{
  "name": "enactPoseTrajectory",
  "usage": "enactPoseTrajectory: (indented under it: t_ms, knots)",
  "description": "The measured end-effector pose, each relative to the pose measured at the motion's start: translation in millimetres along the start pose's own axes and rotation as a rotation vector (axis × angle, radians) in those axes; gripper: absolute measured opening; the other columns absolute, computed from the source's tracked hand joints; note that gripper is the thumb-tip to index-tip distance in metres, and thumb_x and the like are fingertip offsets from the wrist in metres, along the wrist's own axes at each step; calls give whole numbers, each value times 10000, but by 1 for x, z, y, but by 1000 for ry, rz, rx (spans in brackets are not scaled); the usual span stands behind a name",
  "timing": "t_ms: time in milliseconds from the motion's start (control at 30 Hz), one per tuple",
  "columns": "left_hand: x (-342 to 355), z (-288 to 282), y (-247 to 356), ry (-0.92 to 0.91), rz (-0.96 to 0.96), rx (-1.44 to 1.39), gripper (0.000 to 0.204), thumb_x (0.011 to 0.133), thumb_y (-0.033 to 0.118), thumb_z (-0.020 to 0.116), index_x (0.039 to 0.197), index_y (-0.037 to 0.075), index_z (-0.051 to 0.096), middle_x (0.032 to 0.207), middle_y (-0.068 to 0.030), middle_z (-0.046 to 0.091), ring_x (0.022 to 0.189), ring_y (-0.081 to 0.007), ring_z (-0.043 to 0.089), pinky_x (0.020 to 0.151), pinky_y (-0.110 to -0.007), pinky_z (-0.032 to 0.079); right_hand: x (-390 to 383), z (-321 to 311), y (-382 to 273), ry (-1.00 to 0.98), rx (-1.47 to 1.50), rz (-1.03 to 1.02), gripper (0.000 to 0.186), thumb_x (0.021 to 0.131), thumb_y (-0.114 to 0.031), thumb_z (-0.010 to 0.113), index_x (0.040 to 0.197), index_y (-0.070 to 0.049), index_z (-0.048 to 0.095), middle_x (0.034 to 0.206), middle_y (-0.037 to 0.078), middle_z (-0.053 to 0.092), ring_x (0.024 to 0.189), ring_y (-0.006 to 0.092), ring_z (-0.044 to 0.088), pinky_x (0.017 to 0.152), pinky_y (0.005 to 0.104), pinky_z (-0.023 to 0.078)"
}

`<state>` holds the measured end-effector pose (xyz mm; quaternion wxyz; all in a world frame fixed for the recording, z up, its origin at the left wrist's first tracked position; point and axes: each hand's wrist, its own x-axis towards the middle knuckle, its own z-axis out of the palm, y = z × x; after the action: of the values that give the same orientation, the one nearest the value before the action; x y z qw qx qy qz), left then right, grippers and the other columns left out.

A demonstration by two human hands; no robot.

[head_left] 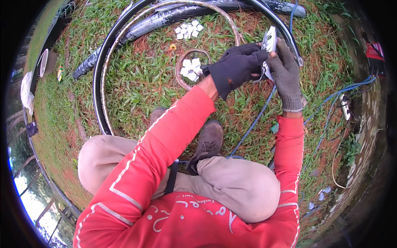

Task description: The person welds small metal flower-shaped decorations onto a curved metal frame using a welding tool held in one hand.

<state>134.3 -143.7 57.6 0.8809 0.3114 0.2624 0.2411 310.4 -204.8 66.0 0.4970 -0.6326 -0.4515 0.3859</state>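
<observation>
Both my hands are raised over the grass, close together, around a white and silvery piece [270, 39] with small slots; its exact kind I cannot make out. My left hand [240, 66], in a black glove, has its fingers closed at the left side of that piece. On its other side my right hand [285, 68], in a grey glove with bare fingertips showing, grips it with the thumb in front. The lower end of the piece is partly hidden by the fingers. A white flower-shaped piece [191, 69] lies left of my left hand, by a rusty metal curl [179, 70].
More white flower-shaped pieces [189, 29] lie farther off. A large black hoop [98, 74] and a rusty hoop [104, 93] arch around the spot, over a grey pipe [92, 63]. A blue cable [258, 115] crosses the grass. A white power strip [344, 106] is at right.
</observation>
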Motion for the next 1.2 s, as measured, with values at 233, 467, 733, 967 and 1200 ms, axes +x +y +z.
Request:
enactPoseTrajectory:
  t_ms: [233,467,733,967,1200]
  knots:
    - [49,-13,10,-104,-23,-45,492,958,306,830,1302,5,647,1116,-54,703,1020,-169,710,894,-370,607,37,-17,-10,-123,-327,-93,584,1098,-276,606,1585,11,459,1369,141,658,1229,240,648,1066,387,518]
    - [78,3,47,-327,-57,-413,465,967,155,813,1340,40,560,1105,-36,678,977,-158,694,794,-373,582,72,-45,-88,-115,-296,328,728,1022,-303,724,1595,33,426,1384,172,645,1225,213,638,1050,383,512]
    - [84,43,161,-563,74,-462,600,1005,188,757,1509,36,467,1420,-112,615,1281,-253,648,1037,-470,578,117,-33,-235,76,-576,174,703,835,-184,920,1418,27,588,1147,127,733,930,146,717,783,295,586]
    - [81,28,199,-504,148,-281,593,969,145,773,1476,29,487,1327,-96,651,1172,-233,682,966,-440,598,139,0,-288,-94,-839,102,387,848,-204,862,1186,-37,770,919,107,799,831,141,762,781,326,602]
    - [78,-38,154,-238,0,-100,521,979,163,733,1428,-26,548,1255,-122,674,1140,-241,705,998,-417,595,158,-33,-165,-267,-440,336,374,890,-175,827,1200,17,745,908,27,763,786,84,665,718,310,555]
